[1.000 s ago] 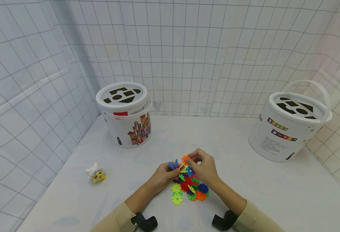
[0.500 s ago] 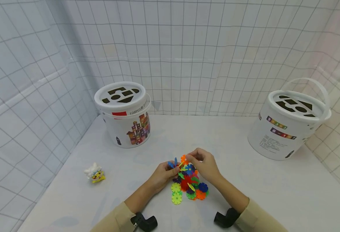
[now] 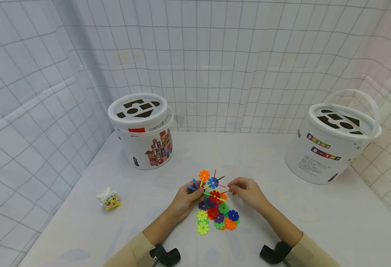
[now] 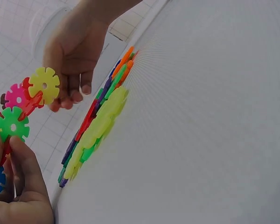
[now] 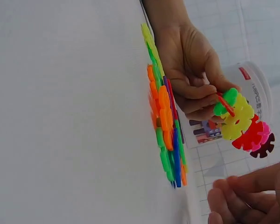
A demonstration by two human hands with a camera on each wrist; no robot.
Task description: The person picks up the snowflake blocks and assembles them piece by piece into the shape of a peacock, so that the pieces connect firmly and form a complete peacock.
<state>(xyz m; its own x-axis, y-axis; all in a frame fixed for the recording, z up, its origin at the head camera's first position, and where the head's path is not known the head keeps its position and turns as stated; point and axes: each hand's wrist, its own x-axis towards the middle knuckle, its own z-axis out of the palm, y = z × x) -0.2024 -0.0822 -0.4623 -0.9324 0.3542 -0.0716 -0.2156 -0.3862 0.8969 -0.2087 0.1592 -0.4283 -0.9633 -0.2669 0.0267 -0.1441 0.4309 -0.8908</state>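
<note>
My left hand (image 3: 183, 202) grips a cluster of interlocked plastic flower discs (image 3: 213, 182), held close over a loose pile. An orange disc (image 3: 204, 175) sits at its top, with blue, red and thin edge-on discs around it. In the right wrist view, my left thumb and fingers pinch a green disc (image 5: 228, 98) of the cluster, beside yellow and red ones. Just right of the cluster is my right hand (image 3: 249, 193), its fingers loosely curled with nothing visible in them. In the left wrist view, a yellow disc (image 4: 37, 86) overlaps that hand.
Loose flower discs (image 3: 230, 223) lie on the white table below the hands. A lidded white bucket (image 3: 145, 142) stands at back left, another bucket (image 3: 319, 155) at back right. A small white-and-yellow toy figure (image 3: 111, 202) is to the left. Grid-patterned cloth surrounds the table.
My right hand has let go of the orange disc and moved right. The disc stays on the cluster, now farther left and higher. The cluster has turned in my left hand.
</note>
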